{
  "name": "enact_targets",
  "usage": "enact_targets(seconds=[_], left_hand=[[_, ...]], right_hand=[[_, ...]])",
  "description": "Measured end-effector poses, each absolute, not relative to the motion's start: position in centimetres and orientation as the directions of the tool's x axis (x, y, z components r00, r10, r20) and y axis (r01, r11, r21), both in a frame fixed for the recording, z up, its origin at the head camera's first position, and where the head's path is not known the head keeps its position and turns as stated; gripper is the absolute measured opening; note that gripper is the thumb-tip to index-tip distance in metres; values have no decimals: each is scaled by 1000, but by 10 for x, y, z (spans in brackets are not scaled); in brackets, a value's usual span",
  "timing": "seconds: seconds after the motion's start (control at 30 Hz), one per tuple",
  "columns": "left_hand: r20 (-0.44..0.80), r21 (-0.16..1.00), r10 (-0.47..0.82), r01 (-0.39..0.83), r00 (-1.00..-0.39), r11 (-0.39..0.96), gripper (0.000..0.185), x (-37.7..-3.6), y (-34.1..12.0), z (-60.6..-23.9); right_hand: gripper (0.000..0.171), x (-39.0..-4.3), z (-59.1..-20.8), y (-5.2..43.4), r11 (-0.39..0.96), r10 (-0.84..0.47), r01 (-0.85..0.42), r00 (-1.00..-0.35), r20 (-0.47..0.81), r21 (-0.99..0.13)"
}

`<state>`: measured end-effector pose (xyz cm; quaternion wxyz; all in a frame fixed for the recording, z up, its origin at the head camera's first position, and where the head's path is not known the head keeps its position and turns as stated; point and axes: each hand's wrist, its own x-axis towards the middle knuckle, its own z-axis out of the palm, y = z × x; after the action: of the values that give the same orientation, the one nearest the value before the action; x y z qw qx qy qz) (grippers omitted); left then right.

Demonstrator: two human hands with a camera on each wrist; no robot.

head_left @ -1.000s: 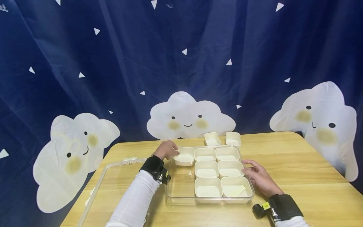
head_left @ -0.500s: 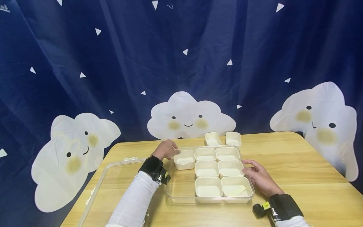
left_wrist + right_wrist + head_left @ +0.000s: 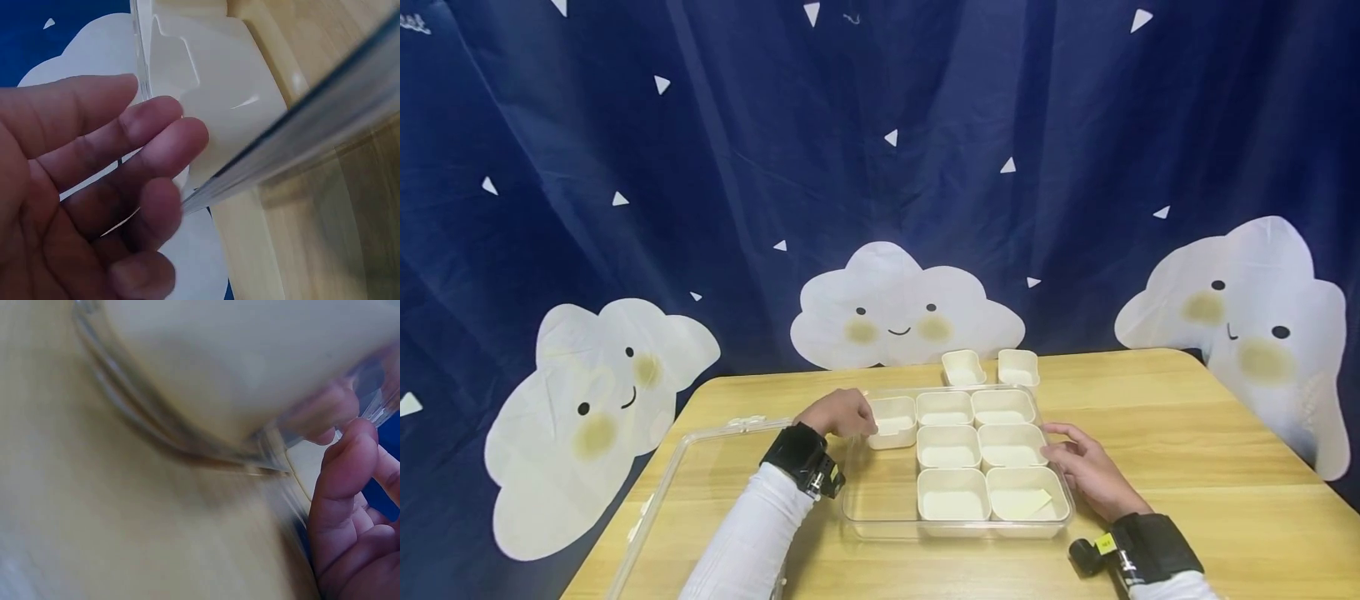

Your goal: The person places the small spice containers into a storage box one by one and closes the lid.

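Observation:
A clear plastic bin (image 3: 880, 530) holds several small cream boxes (image 3: 953, 495) in rows on its right and across its back. At the back left inside it sits another cream box (image 3: 892, 423). My left hand (image 3: 838, 413) is beside that box at the bin's left rim. In the left wrist view its loosely bent fingers (image 3: 165, 147) hold nothing and lie close to the clear wall and the cream box (image 3: 219, 81). My right hand (image 3: 1092, 473) rests fingertips against the bin's right wall, its thumb (image 3: 350, 469) right at the plastic.
Two more cream boxes (image 3: 963, 368) stand behind the bin near the table's back edge. A clear lid (image 3: 711, 432) with latches lies on the left of the wooden table (image 3: 1187, 425). A pale yellow slip (image 3: 1032, 502) lies in the front right box. A blue curtain (image 3: 880, 183) hangs behind.
The back-left cream box has come down from the rim into the bin, away from the left hand's grip. The left hand has shifted slightly nearer. The right hand has stayed in place.

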<state>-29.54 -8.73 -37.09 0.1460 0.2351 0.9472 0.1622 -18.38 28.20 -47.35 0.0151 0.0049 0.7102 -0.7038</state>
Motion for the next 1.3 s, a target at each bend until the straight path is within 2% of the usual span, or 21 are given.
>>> enact_targets(seconds=[0.17, 0.3, 0.53, 0.73, 0.93, 1.07, 1.3], left_hand=[[-203, 353, 470, 384, -859, 853, 11, -295, -88, -370], [-179, 374, 469, 381, -865, 846, 18, -293, -92, -372], [-56, 539, 396, 306, -916, 785, 21, -284, -102, -374], [50, 594, 336, 298, -940, 747, 21, -269, -110, -377], [131, 611, 286, 305, -949, 730, 29, -251, -110, -385], [134, 614, 248, 277, -959, 739, 38, -238, -111, -387], [10, 649, 182, 145, -983, 747, 52, -218, -119, -388]], right_hand=[[50, -182, -472, 283, 4, -22, 18, -1000, -18, -1000], [50, -183, -472, 282, 7, -14, 21, -1000, -21, -1000], [52, -182, -473, 282, 21, -18, 11, -1000, -12, -1000], [53, -182, -472, 281, 24, -13, 15, -1000, -15, -1000], [51, -182, -472, 281, 23, 6, 15, -1000, -15, -1000], [50, -183, -474, 281, 29, 8, 10, -1000, -10, -1000], [53, -183, -473, 279, 31, 3, 29, -1000, -29, -999]])
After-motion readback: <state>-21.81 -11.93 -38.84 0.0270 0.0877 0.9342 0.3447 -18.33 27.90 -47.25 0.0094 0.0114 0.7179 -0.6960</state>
